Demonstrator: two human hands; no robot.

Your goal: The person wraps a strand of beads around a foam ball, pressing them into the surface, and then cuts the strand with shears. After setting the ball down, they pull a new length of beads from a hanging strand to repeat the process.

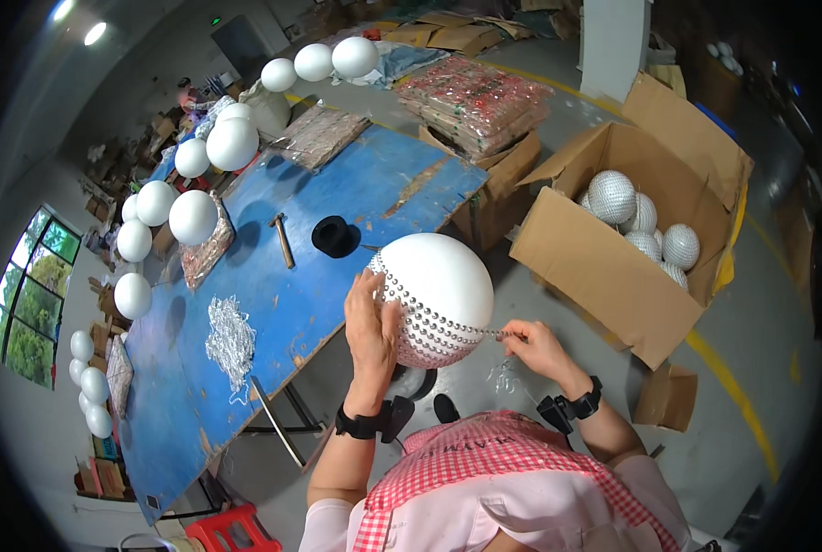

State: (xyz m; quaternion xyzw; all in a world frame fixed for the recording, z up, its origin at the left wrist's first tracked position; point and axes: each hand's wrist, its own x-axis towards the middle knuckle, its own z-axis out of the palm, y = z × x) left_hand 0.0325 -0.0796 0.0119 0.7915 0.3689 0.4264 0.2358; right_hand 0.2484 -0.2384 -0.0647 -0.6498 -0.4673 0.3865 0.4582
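A large white ball (446, 274) is in front of me, its lower part wrapped in rows of silver beads. My left hand (371, 317) holds the ball's left side, its fingers curved over the top bead rows. To the right of the ball, my right hand (532, 348) pinches the end of a silver bead string (490, 331). The string runs taut from those fingers to the ball's lower right. What supports the ball underneath is mostly hidden. Loose clear strands (503, 375) hang below my right hand.
The blue table (273, 322) bears a hammer (283, 241), a black round holder (335, 236) and a heap of silver bead strings (231, 345). Plain white balls (193, 217) stand along its far side. An open cardboard box (604, 267) at right contains beaded balls (611, 196). A red stool (234, 531) stands lower left.
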